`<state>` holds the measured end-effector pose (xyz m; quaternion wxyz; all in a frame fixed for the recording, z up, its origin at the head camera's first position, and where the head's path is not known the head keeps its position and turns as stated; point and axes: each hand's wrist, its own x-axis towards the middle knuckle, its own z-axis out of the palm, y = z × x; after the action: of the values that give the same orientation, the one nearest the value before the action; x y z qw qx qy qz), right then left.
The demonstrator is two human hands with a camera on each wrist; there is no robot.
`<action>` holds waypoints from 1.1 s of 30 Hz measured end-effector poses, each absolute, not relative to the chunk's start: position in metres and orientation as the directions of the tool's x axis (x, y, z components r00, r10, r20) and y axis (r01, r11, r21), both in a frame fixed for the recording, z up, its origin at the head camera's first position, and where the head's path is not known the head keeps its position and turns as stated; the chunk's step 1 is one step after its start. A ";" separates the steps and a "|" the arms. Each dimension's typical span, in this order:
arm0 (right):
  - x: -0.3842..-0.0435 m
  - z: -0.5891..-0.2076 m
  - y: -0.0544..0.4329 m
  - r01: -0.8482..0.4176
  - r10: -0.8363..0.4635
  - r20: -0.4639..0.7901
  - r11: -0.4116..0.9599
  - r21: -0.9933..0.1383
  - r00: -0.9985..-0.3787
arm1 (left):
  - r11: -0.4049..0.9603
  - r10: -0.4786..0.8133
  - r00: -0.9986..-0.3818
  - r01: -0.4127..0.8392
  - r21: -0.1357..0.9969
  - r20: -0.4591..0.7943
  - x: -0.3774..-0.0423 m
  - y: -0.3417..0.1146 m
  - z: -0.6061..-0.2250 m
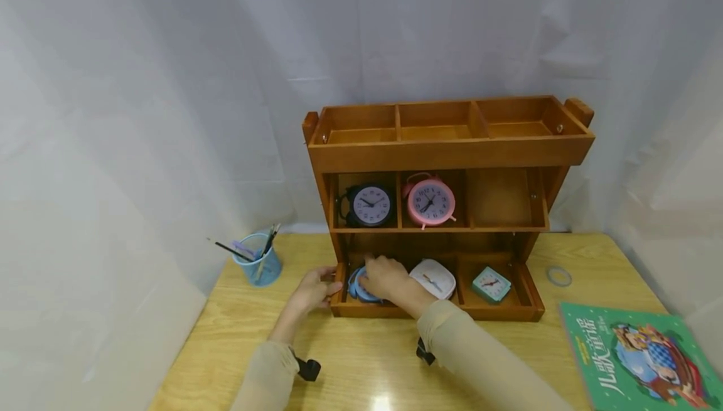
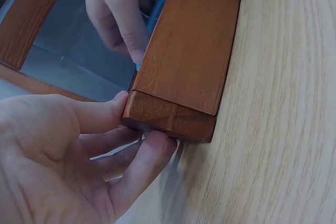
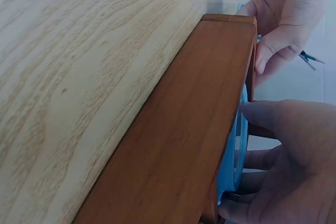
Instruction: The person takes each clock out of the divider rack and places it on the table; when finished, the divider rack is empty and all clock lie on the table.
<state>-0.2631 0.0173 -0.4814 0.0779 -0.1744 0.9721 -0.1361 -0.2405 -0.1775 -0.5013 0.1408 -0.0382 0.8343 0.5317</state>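
Note:
A brown wooden three-tier shelf [image 1: 452, 155] stands on the table. My left hand [image 1: 309, 290] grips the left end of its lowest tray; in the left wrist view the thumb lies on one side of the wooden corner [image 2: 170, 116], with fingers below. Inside that tray's left compartment lies a blue alarm clock [image 1: 356, 287], face up and partly covered by my right hand [image 1: 388, 278]. That hand holds the clock by its rim, thumb and fingers spread along the blue edge [image 3: 228, 163] in the right wrist view. A white clock [image 1: 435, 278] lies just beside the right wrist.
A teal square clock [image 1: 491, 284] sits in the bottom right compartment. Black [image 1: 371, 205] and pink [image 1: 431, 202] alarm clocks stand on the middle tier. A blue mesh pen cup [image 1: 262, 266] is at left; a grey ring [image 1: 559, 276] and green book [image 1: 638, 357] are at right.

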 end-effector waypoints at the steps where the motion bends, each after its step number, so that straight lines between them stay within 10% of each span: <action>1: -0.263 -0.481 0.017 -0.316 -0.359 -0.106 0.903 -0.292 -0.927 | 0.432 0.084 -0.958 -0.213 0.876 -0.274 -0.241 -0.177 -0.501; 33: -0.252 -0.463 0.028 -0.381 -0.402 -0.006 0.874 -0.302 -0.916 | 0.457 0.062 -0.964 -0.204 0.866 -0.260 -0.240 -0.172 -0.502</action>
<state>-0.2518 0.0277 -0.4628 0.0345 -0.2024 0.9673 -0.1490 -0.2402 -0.1724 -0.5022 0.1278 -0.0422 0.8440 0.5193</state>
